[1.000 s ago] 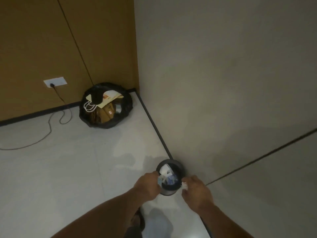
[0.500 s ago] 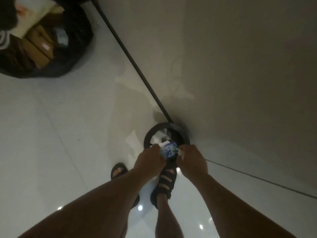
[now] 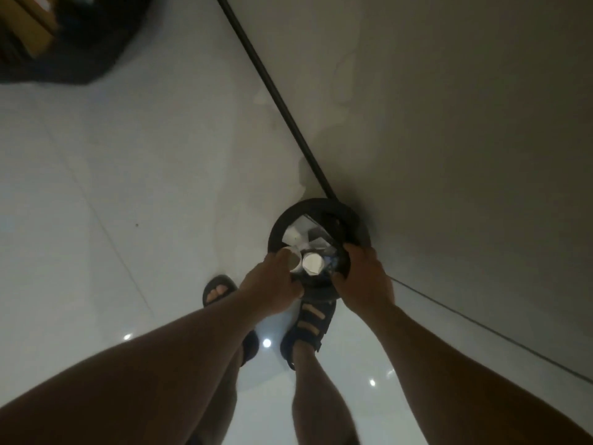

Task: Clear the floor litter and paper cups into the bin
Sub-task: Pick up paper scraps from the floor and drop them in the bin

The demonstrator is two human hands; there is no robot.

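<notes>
Two hands meet at the bin (image 3: 353,220), which stands on the floor (image 3: 128,187) tight against the wall (image 3: 449,123). Our left hand (image 3: 272,285) curls round a cup (image 3: 293,261) at the near rim, the cup's mouth facing up at us. Our right hand (image 3: 365,277) grips the rim on the right side, fingers hooked over the edge. A second cup (image 3: 312,264) sits inside, just beside the first, among paper scraps (image 3: 298,234). Our sandals (image 3: 313,326) stand just below the bin. A black bag (image 3: 80,43) lies well apart at upper left.
</notes>
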